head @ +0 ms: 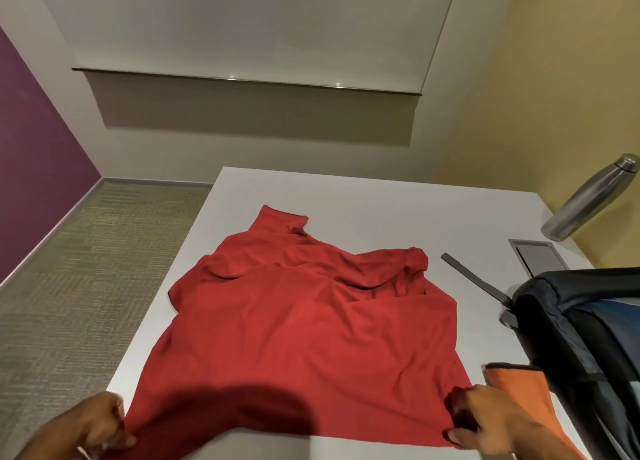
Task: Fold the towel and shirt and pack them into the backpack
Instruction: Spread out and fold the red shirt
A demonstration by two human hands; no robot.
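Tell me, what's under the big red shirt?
The red shirt lies spread on the white table, which shows around it. Both hands grip its near corners. Anything else beneath the cloth is covered.

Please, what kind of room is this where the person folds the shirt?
Probably an office or small meeting room: a white table with a built-in cable hatch, a whiteboard with a tray on the wall, and office-style carpet.
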